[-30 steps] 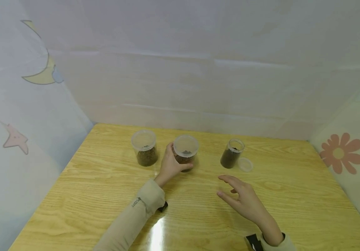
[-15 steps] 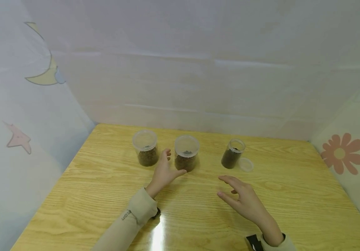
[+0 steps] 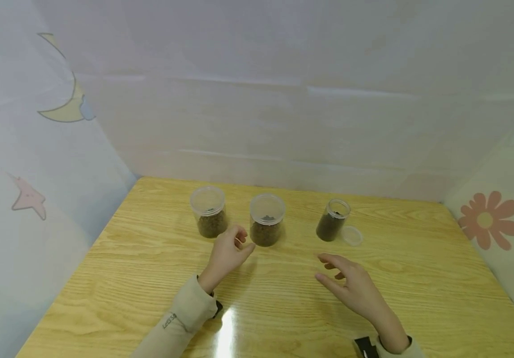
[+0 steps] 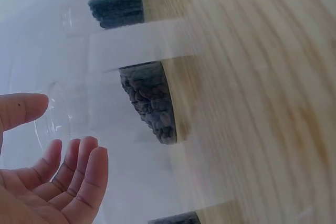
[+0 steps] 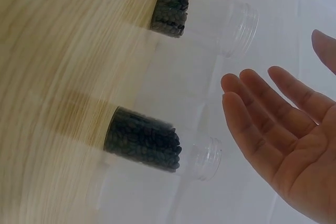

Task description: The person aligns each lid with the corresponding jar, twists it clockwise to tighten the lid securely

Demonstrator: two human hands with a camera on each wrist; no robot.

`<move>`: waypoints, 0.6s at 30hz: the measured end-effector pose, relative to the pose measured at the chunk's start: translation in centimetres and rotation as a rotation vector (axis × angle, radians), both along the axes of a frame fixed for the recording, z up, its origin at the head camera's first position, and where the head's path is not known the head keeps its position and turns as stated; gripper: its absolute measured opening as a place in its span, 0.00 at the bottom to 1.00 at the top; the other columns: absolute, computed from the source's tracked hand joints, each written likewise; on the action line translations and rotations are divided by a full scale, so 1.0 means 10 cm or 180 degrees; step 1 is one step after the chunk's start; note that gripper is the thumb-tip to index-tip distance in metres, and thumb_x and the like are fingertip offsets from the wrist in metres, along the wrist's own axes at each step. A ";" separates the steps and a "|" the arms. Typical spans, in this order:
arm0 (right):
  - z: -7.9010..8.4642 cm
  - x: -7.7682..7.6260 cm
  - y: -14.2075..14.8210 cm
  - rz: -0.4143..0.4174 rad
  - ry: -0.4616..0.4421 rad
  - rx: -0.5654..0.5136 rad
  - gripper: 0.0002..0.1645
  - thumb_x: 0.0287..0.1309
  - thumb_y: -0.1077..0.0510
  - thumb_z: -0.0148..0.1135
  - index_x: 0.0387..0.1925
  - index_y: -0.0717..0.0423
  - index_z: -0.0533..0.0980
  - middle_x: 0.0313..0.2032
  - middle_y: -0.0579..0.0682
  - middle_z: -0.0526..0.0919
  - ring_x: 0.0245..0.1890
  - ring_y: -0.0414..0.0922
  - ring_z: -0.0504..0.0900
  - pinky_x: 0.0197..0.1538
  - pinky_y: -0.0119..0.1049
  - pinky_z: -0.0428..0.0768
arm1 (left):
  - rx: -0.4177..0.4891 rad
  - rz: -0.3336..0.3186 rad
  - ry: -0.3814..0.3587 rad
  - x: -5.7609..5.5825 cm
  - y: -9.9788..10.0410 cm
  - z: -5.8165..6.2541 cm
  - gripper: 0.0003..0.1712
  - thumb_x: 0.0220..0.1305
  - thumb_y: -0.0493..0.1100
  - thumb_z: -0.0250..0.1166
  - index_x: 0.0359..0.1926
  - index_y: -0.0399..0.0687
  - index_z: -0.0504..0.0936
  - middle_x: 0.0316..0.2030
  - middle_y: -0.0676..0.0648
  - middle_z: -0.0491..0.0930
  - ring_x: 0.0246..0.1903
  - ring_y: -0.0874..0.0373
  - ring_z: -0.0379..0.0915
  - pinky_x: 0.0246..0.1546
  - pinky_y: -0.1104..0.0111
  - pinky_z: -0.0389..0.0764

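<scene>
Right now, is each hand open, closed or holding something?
Left hand: open, loosely curled, holding nothing, near the middle clear jar.
Right hand: open, relaxed, holding nothing.

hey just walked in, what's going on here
A person's left hand hovers near the left jar and the middle jar, and the right hand in front of the narrow jar. Neither holds anything. All three jars stand upright on the table, partly filled with dark pieces. A lid lies beside the narrow jar.
</scene>
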State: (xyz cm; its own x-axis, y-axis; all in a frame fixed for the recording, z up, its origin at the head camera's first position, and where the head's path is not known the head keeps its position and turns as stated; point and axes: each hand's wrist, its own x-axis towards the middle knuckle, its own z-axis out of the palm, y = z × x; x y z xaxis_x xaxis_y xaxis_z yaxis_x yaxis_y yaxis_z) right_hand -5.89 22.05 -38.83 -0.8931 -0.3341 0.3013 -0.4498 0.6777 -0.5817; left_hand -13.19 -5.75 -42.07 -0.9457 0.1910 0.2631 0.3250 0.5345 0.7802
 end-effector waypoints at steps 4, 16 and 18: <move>0.00 0.01 0.03 -0.0073 0.0010 0.0000 0.18 0.53 0.58 0.64 0.45 0.62 0.76 0.40 0.54 0.81 0.35 0.48 0.80 0.31 0.36 0.79 | -0.0060 -0.0039 0.0086 0.04 0.02 0.05 0.11 0.50 0.38 0.67 0.34 0.36 0.76 0.25 0.46 0.74 0.22 0.58 0.71 0.22 0.73 0.72; -0.01 0.06 0.19 -0.0385 -0.0147 0.0065 0.13 0.54 0.58 0.63 0.40 0.60 0.78 0.36 0.52 0.82 0.31 0.40 0.79 0.29 0.30 0.77 | -0.0134 -0.0264 -0.0068 0.08 0.10 0.09 0.12 0.54 0.41 0.65 0.36 0.39 0.75 0.29 0.45 0.75 0.23 0.62 0.69 0.20 0.74 0.72; -0.02 0.07 0.22 -0.0434 -0.0176 0.0070 0.13 0.54 0.58 0.63 0.40 0.59 0.78 0.36 0.52 0.82 0.30 0.39 0.79 0.28 0.29 0.77 | -0.0122 -0.0301 -0.0097 0.08 0.12 0.09 0.12 0.55 0.41 0.65 0.37 0.40 0.75 0.29 0.45 0.75 0.23 0.63 0.69 0.21 0.74 0.72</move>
